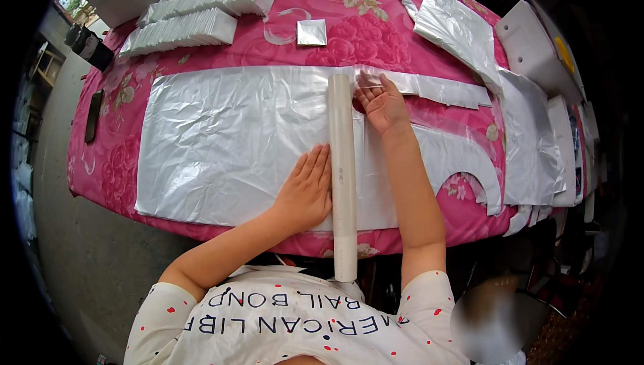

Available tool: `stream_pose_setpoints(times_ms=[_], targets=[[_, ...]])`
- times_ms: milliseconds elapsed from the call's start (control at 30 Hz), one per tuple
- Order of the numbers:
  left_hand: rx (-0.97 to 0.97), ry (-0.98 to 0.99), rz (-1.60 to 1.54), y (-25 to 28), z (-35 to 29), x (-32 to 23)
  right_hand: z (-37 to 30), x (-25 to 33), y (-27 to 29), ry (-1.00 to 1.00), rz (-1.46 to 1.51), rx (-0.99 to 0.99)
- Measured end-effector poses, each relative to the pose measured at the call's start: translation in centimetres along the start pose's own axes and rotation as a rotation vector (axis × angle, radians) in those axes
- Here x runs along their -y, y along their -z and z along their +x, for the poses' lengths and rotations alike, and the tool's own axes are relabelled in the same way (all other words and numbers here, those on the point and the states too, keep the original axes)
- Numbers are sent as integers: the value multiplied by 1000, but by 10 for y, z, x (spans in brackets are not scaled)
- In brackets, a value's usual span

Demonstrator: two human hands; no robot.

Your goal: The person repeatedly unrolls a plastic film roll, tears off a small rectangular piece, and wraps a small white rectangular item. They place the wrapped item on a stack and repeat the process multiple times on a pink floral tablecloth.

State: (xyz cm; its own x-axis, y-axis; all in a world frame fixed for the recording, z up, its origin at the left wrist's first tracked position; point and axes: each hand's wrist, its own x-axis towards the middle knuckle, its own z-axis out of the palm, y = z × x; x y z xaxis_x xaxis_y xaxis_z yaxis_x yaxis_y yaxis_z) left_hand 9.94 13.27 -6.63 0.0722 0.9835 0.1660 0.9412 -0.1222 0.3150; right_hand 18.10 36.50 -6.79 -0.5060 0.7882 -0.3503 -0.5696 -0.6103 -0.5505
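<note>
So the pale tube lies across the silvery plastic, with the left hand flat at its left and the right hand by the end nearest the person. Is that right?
Not quite: the head view shows the right hand by the far end of the pale tube. The tube does lie across the silvery plastic, with the left hand flat at its left.

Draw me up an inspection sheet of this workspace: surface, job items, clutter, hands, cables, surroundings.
Surface: pink floral tablecloth.
Job items: pale tube lying across silvery sheeting, its near end past the cloth's edge.
Clutter: rows of white packets, small silvery square, dark flat object.
Hands: left hand flat on the sheeting beside the tube; right hand palm up right of its far end, grip unclear.
Cables: nothing seen; lower right too dark to tell.
Surroundings: grey floor left, white box right.
</note>
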Motion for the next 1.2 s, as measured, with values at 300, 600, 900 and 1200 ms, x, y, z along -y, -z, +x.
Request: stream_pose_setpoints(times_ms=[300, 600, 900, 1200], targets=[[-3, -5, -4, -2, -4, 3, -22, 89, -6, 461, 33, 289], [-169, -119, 50, 1, -6, 2, -72, -140, -131, 498, -1589, 690], [-221, -43, -49, -21, -8, 7, -117, -142, -119, 624, -1464, 1075], [-121, 104, -164, 14, 1, 17, -59, 12, -5, 1057, -1848, 189]])
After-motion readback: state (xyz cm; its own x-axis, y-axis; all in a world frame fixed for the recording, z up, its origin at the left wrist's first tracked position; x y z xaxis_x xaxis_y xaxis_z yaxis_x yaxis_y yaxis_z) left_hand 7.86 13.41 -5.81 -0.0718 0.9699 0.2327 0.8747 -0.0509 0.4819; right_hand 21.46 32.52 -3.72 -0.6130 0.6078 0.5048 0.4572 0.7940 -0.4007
